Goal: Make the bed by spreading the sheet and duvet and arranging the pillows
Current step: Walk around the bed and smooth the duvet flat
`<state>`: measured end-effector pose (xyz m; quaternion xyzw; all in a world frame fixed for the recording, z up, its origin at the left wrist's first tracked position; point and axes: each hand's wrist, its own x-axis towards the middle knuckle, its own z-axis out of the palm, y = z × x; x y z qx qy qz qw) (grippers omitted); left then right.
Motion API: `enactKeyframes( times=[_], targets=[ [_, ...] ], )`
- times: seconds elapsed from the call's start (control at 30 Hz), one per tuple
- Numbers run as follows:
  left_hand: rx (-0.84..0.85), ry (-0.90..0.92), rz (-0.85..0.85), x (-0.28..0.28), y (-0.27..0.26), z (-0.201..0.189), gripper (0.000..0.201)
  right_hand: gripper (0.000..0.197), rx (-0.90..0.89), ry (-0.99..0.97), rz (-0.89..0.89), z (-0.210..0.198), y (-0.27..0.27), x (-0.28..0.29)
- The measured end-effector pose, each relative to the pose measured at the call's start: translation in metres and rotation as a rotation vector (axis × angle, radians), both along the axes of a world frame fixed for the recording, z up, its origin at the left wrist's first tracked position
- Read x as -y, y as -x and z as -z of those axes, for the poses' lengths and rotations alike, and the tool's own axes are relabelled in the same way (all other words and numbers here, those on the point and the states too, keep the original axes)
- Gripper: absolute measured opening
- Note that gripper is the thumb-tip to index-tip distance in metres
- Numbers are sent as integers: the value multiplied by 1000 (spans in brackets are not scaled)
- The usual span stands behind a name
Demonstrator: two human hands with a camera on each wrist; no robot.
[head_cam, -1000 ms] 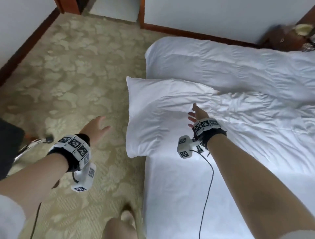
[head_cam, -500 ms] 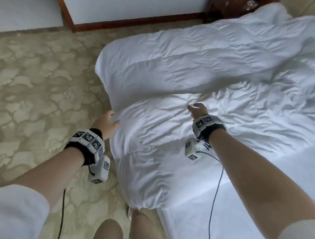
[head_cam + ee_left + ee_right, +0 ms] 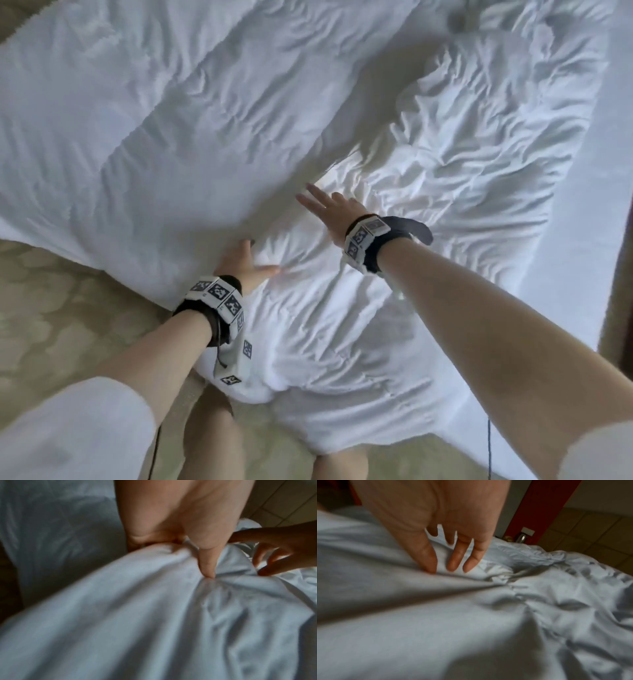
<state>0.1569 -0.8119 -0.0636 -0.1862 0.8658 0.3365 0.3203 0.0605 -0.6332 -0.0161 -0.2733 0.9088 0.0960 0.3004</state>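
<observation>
A white duvet [image 3: 205, 120] lies crumpled on the bed, its upper part folded over a wrinkled lower layer [image 3: 445, 164]. My left hand [image 3: 251, 262] is at the fold's edge near the bed's left side. Its fingers are tucked under the upper layer and its thumb lies on top. In the left wrist view the left hand [image 3: 180, 550] pinches a bunch of the duvet [image 3: 154, 601]. My right hand [image 3: 325, 202] is further in with its fingers straight, and in the right wrist view the fingertips [image 3: 452, 566] touch the duvet [image 3: 488, 615].
A bare white sheet [image 3: 603, 154] shows along the bed's right side, next to a dark wooden edge [image 3: 616, 291]. Patterned beige carpet [image 3: 51, 325] lies to the left and below. My legs [image 3: 209, 438] stand against the bed's near edge.
The view swung over the bed. My left hand came in from above the carpet and took hold of the duvet's fold. My right hand slid further along the duvet.
</observation>
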Motion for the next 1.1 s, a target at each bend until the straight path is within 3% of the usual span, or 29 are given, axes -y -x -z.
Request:
enactKeyframes(
  times=[0.07, 0.17, 0.37, 0.5, 0.67, 0.8, 0.87, 0.97, 1.03, 1.1],
  targets=[
    [32, -45, 128, 13, 8, 11, 53, 86, 161, -39, 160, 20, 6, 19],
    [60, -51, 361, 40, 19, 13, 39, 41, 219, -74, 318, 28, 1, 42],
    [33, -66, 598, 78, 32, -8, 36, 34, 34, 66, 751, -9, -10, 73],
    [-76, -96, 559, 94, 34, -48, 48, 39, -194, 197, 691, -61, -5, 103],
    [-256, -131, 504, 133, 36, -114, 50, 38, -348, 325, 718, -131, -13, 142],
    [-340, -144, 335, 190, -3, -146, 50, 37, -432, 433, 589, -171, -48, 196],
    [-272, -96, 325, 220, -28, -139, 42, 39, -303, 449, 558, -167, -70, 221],
    [-48, 77, 486, 262, -83, -127, 19, 51, -13, 415, 538, -143, -121, 248],
    [17, 128, 474, 293, -112, -133, 47, 53, 18, 386, 553, -139, -143, 258],
    [-38, 111, 363, 322, -124, -149, 57, 50, 12, 362, 577, -151, -147, 266]
  ],
)
